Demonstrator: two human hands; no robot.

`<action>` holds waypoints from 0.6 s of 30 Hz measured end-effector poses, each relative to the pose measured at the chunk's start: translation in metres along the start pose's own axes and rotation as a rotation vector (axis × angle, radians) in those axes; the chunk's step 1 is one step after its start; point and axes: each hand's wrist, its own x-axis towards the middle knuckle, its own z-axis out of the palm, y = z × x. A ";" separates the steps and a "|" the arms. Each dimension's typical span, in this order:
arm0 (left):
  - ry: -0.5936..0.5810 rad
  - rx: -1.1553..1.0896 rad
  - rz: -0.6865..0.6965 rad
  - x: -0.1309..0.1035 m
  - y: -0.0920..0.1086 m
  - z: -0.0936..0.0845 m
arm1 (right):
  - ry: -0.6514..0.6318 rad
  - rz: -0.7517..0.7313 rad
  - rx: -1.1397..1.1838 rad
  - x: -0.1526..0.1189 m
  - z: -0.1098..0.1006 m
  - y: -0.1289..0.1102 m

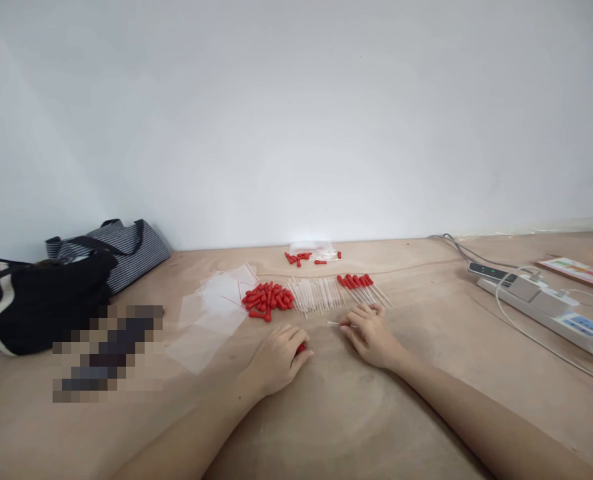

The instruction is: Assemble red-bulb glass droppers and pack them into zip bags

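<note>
Together on a wooden tabletop, a right hand pinches a slim pale tube, lying crosswise, free end leftward, right of the heap of red dropper bulbs; nearer the camera than the heap, the left hand's fingers curl around a red bulb, its axis hidden.

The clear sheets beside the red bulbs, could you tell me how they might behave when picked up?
The clear sheets look thin and see-through, so they are probably light and floppy. They overlap, so lifting one may drag others along.
</note>
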 end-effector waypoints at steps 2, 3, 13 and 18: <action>0.032 -0.019 -0.028 -0.001 -0.004 0.002 | 0.005 0.002 0.028 0.000 -0.001 -0.001; 0.057 -0.028 -0.048 -0.001 -0.005 0.004 | 0.007 0.001 0.035 -0.001 -0.001 -0.003; 0.175 0.012 -0.029 0.001 -0.006 0.011 | -0.029 -0.092 -0.041 -0.004 0.005 -0.015; 0.177 0.030 -0.035 0.002 -0.003 0.013 | -0.021 -0.098 -0.011 -0.003 0.009 -0.015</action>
